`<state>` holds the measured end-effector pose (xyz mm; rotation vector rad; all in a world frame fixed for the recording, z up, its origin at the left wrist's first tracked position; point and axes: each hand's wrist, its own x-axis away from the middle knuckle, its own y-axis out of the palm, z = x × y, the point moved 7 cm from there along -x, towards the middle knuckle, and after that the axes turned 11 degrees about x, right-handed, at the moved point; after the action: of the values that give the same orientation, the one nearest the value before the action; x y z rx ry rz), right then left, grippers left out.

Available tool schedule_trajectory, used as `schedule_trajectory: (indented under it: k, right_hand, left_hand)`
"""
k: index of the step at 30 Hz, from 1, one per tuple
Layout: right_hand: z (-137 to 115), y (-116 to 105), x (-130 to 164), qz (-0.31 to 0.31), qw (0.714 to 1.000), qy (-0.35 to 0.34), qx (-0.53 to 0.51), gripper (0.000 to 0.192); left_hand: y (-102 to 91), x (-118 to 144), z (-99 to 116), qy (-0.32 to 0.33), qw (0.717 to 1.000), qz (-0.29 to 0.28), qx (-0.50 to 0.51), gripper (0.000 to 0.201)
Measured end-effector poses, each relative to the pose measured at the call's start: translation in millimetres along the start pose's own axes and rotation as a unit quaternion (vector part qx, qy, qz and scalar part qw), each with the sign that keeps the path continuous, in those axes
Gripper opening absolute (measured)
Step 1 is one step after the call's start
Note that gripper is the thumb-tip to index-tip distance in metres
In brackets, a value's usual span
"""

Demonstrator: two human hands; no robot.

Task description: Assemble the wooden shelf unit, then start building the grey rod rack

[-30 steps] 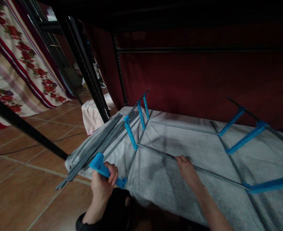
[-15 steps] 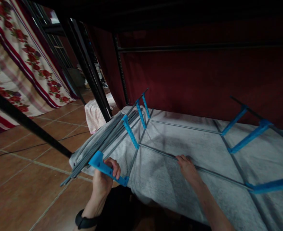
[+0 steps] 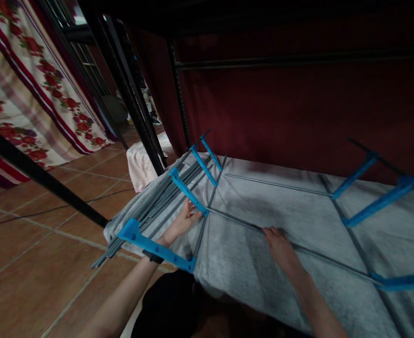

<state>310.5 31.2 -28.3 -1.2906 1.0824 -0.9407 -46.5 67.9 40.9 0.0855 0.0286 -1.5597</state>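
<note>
Cloth (image 3: pixel 249 277), all grey, is spread out in front of us. Our left hand (image 3: pixel 182 223) is at the foot of the second blue bracket (image 3: pixel 185 188) on the left side, counting from us. Its fingers are bent up against the bracket, and its thumb points to the spot where the bracket meets a long grey rod (image 3: pixel 235 219). The light is dim there, so we can't really tell if those fingers are squeezing or just touching. Our right hand (image 3: pixel 280 246) is on the same rod, with its fingers curled over it, holding on. That rod goes across the cloth to a right-side blue bracket (image 3: pixel 407 281). The nearest blue bracket (image 3: pixel 157 248) crosses in front of our left wrist, and its foot is on a side rod (image 3: pixel 201 230). Two more blue brackets (image 3: pixel 204 165) lean in a row farther back on that side. A far rod (image 3: pixel 277 184) runs across the cloth too. Left of the side rod, we see a bunch of rods (image 3: pixel 160 199). Dark red fabric (image 3: pixel 291 112) hangs at the back.
</note>
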Motion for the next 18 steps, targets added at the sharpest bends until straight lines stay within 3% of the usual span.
schedule_trajectory:
  k: [5,11,18]
  right_hand:
    - [3.5,2.6,-1.6,0.002,1.0,0.0,-0.003,0.04]
    - [3.0,-0.3,-0.9,0.009,1.0,0.01,-0.001,0.035]
    - [-3.1,-3.5,2.2,0.002,1.0,-0.006,0.003,0.032]
  left_hand:
    - [14.2,-17.0,-17.0,-0.023,0.996,-0.045,0.07,0.053]
    - [15.1,-27.9,-41.6,-0.035,0.992,0.039,0.118,0.043]
    - [9.2,-27.2,-20.0,-0.014,0.998,0.005,0.065,0.039]
